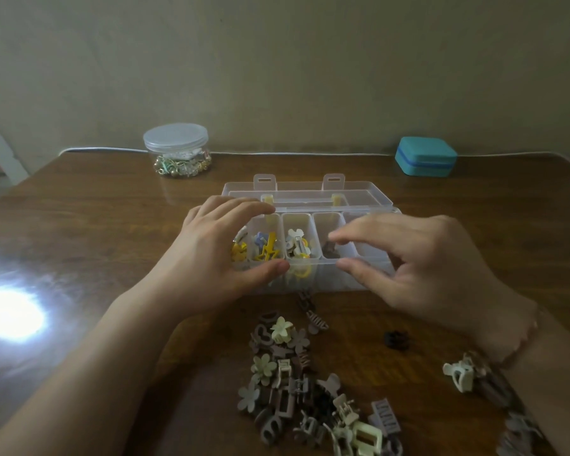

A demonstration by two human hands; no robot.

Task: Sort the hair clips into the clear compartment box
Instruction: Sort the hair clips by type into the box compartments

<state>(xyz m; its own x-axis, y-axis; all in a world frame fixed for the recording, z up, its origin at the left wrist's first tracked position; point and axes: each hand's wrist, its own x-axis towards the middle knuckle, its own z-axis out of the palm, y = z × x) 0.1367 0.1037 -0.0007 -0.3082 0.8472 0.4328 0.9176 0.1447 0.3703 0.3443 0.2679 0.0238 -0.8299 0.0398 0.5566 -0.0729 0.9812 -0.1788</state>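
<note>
Clear compartment box [323, 225] sits mid-table, lid flipped back, bare wood on both sides. Hair clips [306, 390] piled just in front, near table [79, 225] edge. Left hand [218, 255] spread, thumb touching box front wall. Right hand [418, 258] loosely spread above right compartments, holding nothing.

Glossy wooden table [441, 225], clear smooth plastic compartment box [359, 197], matt clips [277, 373].

Both forearms are bare with no sleeves showing, the left hand [211, 258] wears nothing, and a thin reddish string bracelet [520, 348] circles the wrist of the right hand [431, 268].
</note>
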